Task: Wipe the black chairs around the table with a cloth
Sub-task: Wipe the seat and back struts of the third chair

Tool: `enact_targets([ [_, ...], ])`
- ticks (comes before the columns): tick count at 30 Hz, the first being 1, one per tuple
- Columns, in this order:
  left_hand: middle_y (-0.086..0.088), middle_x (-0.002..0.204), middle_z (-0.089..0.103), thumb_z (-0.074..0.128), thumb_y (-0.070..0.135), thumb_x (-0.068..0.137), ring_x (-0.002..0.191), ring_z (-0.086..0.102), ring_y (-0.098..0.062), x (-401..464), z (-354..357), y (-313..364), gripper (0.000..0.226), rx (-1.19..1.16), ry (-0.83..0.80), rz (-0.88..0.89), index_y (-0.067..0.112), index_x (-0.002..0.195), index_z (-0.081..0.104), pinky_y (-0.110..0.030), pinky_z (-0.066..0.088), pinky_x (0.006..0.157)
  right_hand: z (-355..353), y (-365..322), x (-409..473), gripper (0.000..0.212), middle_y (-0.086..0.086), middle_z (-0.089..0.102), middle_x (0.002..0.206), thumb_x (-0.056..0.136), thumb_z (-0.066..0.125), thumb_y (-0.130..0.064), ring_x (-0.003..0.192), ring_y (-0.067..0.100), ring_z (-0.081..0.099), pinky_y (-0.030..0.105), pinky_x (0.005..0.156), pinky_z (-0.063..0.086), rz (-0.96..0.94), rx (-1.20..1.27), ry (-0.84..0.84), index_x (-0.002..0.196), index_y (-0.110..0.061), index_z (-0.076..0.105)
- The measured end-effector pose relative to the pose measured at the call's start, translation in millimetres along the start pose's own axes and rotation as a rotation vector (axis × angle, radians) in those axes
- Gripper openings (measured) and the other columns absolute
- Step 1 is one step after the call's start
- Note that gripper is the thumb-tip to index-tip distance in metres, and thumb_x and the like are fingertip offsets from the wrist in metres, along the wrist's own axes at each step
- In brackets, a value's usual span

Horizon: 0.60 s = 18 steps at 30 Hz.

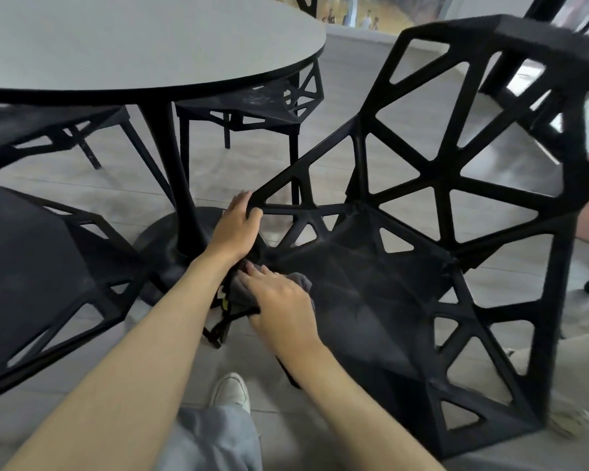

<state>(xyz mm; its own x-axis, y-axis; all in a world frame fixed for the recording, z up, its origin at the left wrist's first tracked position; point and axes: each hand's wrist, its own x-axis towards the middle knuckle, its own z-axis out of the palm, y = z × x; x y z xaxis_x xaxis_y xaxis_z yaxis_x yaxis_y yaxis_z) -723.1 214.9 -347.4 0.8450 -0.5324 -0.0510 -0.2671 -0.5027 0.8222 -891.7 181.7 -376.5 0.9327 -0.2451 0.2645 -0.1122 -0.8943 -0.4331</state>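
Note:
A black chair (439, 185) with a geometric open frame stands in front of me, its seat (371, 294) dark and dusty. My left hand (235, 229) grips the front left corner of the chair's frame, fingers curled round the bar. My right hand (279, 307) presses a dark grey cloth (303, 282) flat onto the left part of the seat, fingers straight. Most of the cloth is hidden under the hand.
A round grey table (150, 45) with a black pedestal base (170, 239) stands at left. Other black chairs stand at lower left (38, 266), far left (31, 130) and behind the table (252, 107). My white shoe (230, 392) is on the grey floor below.

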Motion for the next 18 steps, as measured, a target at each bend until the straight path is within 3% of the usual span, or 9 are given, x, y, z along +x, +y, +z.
enact_targets([
  [5,0.008,0.171,0.022,0.035,0.035,0.108,0.156,0.022,-0.014,-5.9,-10.7,1.0,0.057,-0.004,-0.040,-0.033,0.027,0.164,0.027,-0.035,0.019,0.124,-31.5,36.6,-40.3,0.069,-0.024,0.057,0.145,0.083,0.071,-0.012,0.136,-0.001,0.050,0.024,0.104,0.049,0.206,0.023,0.053,0.143,-0.041,0.057],
  [9,0.010,0.170,0.026,0.035,0.035,0.108,0.155,0.025,-0.014,-5.8,-17.1,-5.3,0.056,0.000,-0.059,-0.034,0.030,0.163,0.030,-0.033,0.021,0.122,-74.0,92.5,-96.3,0.079,-0.010,0.067,0.136,0.075,0.069,-0.005,0.126,0.022,0.062,0.036,0.104,0.048,0.518,-0.159,0.113,0.147,-0.035,0.055],
  [12,0.009,0.170,0.027,0.036,0.036,0.107,0.155,0.027,-0.014,-5.1,-17.8,-7.9,0.056,-0.008,-0.058,-0.027,0.029,0.163,0.031,-0.030,0.022,0.119,-88.7,107.8,-110.4,0.071,-0.007,0.062,0.144,0.080,0.068,-0.004,0.133,0.026,0.058,0.039,0.113,0.042,0.651,-0.250,0.144,0.146,-0.028,0.057],
  [16,0.009,0.172,0.020,0.035,0.040,0.107,0.156,0.023,-0.016,-6.2,-14.5,-8.2,0.060,0.008,-0.075,-0.023,0.029,0.165,0.025,-0.036,0.021,0.124,-64.9,60.9,-105.4,0.065,-0.011,0.064,0.140,0.075,0.072,-0.007,0.120,0.023,0.067,0.035,0.097,0.051,0.580,-0.190,0.172,0.137,-0.025,0.065],
  [18,0.007,0.173,0.018,0.036,0.041,0.106,0.157,0.022,-0.018,-6.7,-13.1,-8.3,0.063,0.009,-0.083,-0.026,0.027,0.165,0.022,-0.040,0.021,0.126,-51.8,40.0,-119.6,0.072,-0.013,0.066,0.137,0.067,0.076,-0.009,0.125,0.014,0.064,0.028,0.098,0.049,0.465,-0.091,0.134,0.136,-0.027,0.066],
])
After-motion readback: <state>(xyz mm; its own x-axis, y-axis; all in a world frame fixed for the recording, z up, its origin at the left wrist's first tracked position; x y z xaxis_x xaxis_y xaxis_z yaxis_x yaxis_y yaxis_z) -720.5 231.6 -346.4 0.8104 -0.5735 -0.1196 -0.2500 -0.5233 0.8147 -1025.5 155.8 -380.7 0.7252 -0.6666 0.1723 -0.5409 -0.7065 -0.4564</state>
